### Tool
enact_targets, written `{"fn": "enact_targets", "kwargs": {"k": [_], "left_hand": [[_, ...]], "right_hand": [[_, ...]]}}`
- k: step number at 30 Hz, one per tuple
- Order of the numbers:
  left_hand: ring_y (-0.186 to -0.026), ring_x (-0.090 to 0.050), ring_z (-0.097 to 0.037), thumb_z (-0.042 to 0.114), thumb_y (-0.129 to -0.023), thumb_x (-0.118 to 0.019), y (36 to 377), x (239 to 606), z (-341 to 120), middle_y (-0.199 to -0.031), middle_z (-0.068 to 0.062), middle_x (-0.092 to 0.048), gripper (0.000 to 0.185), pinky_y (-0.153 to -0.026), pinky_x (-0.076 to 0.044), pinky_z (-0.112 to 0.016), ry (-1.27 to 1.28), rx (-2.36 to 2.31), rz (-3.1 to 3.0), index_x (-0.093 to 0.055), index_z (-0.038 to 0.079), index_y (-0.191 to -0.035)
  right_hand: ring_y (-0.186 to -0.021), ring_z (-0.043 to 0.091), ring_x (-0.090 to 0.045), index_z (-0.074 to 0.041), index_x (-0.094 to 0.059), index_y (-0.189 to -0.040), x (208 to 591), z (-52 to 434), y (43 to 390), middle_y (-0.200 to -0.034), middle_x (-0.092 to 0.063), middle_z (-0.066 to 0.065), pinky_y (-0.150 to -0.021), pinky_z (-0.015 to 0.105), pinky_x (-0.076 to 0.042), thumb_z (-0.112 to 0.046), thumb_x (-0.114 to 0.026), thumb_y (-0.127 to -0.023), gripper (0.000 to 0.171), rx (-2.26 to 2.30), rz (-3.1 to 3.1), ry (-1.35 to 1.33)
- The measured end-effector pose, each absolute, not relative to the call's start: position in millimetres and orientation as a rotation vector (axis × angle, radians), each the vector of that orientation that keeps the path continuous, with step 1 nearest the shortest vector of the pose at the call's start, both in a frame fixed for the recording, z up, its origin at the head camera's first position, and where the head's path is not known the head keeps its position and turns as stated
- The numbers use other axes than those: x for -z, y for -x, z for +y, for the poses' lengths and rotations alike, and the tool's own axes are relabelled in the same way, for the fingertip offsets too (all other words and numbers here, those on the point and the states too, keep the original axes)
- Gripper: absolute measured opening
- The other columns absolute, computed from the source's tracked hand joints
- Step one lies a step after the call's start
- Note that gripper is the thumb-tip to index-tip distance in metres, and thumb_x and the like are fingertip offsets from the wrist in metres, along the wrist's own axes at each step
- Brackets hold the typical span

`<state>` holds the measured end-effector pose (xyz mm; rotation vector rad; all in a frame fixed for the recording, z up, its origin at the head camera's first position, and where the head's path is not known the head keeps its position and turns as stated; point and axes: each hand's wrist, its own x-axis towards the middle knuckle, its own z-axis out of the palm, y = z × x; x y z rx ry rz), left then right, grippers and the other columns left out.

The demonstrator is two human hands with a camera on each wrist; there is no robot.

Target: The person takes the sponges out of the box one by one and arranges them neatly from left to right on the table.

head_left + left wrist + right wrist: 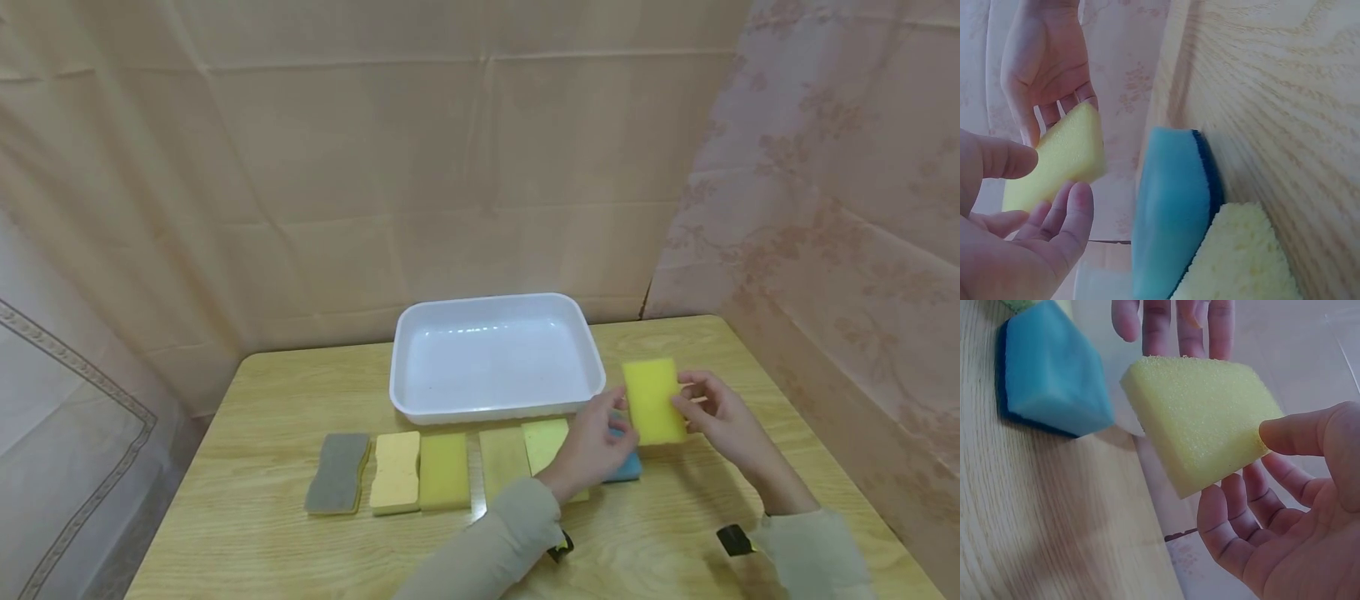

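A bright yellow sponge is held upright above the table's right part. My right hand pinches its right edge, with the thumb in front and the fingers behind. My left hand is at the sponge's left edge with its fingers loosely straight, gripping nothing that I can see. Under the left hand a blue sponge with a dark underside lies on the table.
A white plastic tray stands at the back centre of the wooden table. In front of it is a row of sponges: grey, pale yellow, ochre, and two more yellowish ones. Curtains close off the back and right.
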<state>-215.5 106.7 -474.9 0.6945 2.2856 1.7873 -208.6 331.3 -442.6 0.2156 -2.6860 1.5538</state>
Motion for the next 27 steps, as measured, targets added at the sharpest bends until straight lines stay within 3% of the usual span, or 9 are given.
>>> {"fn": "enact_targets", "kwargs": {"k": [8,17,27], "left_hand": [[-0.107,-0.063,-0.008,0.01,-0.096,-0.065,213.1,481.5,109.1,-0.131,0.001,-0.056,0.053,-0.079,-0.053,-0.016,-0.75,-1.728,2.312,-0.05,0.013,-0.147],[-0.113,-0.059,-0.009,0.015,-0.096,-0.066,211.3,488.7,108.1,-0.133,-0.001,-0.056,0.061,-0.086,-0.05,-0.017,-0.799,-1.595,2.429,-0.043,0.01,-0.153],[-0.117,-0.056,-0.01,0.015,-0.095,-0.067,222.2,491.8,108.8,-0.124,-0.003,-0.063,0.042,-0.095,-0.046,-0.02,-1.042,-1.248,2.696,-0.055,0.007,-0.135]], "right_hand": [[-0.086,0.016,-0.058,0.005,-0.043,-0.137,449.8,337.2,210.3,-0.109,-0.05,0.016,-0.069,0.032,-0.056,-0.022,-0.054,-0.107,0.042,-1.585,-2.728,-0.178],[-0.091,0.016,-0.058,0.006,-0.041,-0.141,456.1,340.0,212.1,-0.115,-0.049,0.019,-0.071,0.033,-0.057,-0.025,-0.055,-0.106,0.049,-1.625,-2.783,-0.099],[-0.092,0.021,-0.058,0.008,-0.039,-0.143,460.9,341.6,217.3,-0.117,-0.053,0.021,-0.069,0.033,-0.057,-0.026,-0.055,-0.106,0.052,-1.547,-2.872,-0.047]]}}
